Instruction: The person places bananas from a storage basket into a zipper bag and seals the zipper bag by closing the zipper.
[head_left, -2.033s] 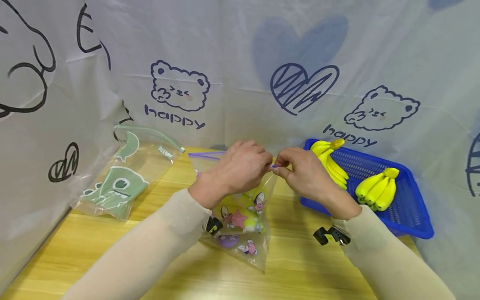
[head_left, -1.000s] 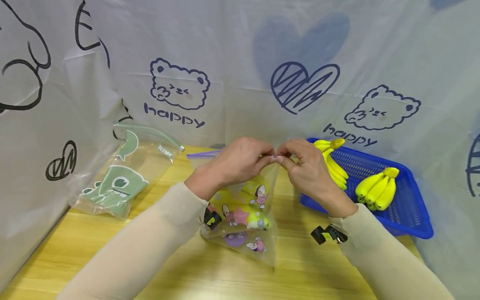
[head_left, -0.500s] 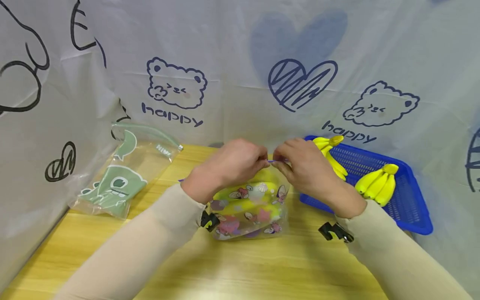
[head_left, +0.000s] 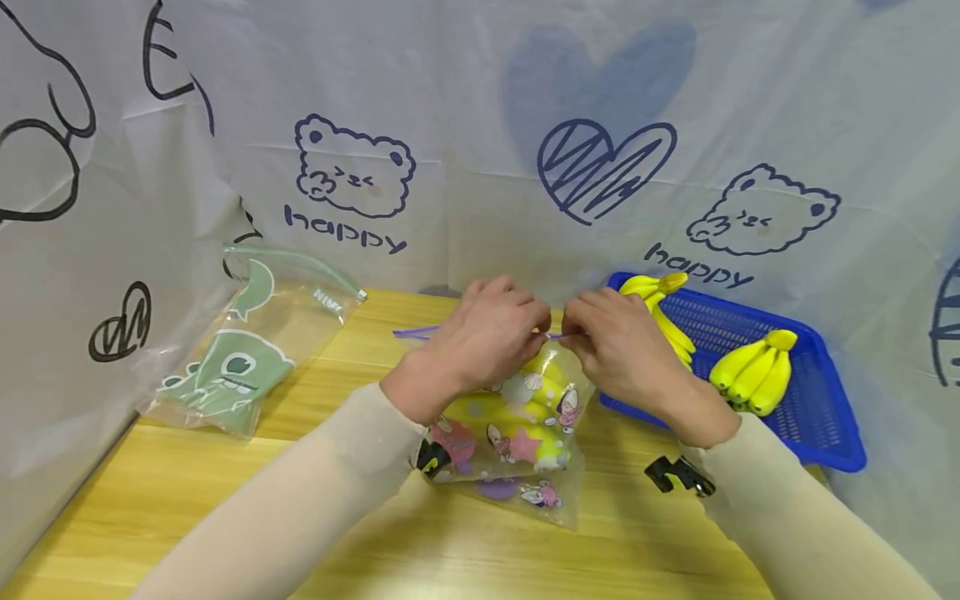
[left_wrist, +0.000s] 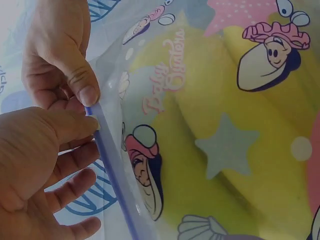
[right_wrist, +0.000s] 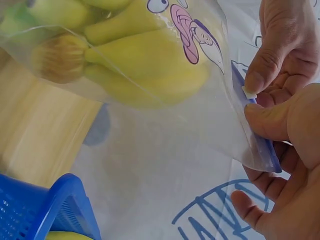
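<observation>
A clear zip bag point(head_left: 517, 433) with cartoon shell prints and a purple zip strip point(left_wrist: 112, 165) stands on the table, holding yellow bananas point(right_wrist: 145, 60). My left hand point(head_left: 491, 337) pinches the strip between thumb and fingers, at a small white slider point(right_wrist: 249, 93). Close beside it, my right hand point(head_left: 618, 350) pinches the strip's right end part. In both wrist views the two thumbs lie nearly tip to tip along the strip. Part of the bag's top is hidden behind the left hand in the head view.
At the left, a clear bag point(head_left: 247, 342) with a green monster print leans on the white printed cloth point(head_left: 465, 125). A blue basket point(head_left: 825, 400) at the right holds two banana bunches point(head_left: 753, 371). Everything stands on a wooden table point(head_left: 360, 525).
The bag was tilted up half a second ago, then came back lower with its bottom on the table. Both hands have shifted slightly down and right, still pinching the strip.
</observation>
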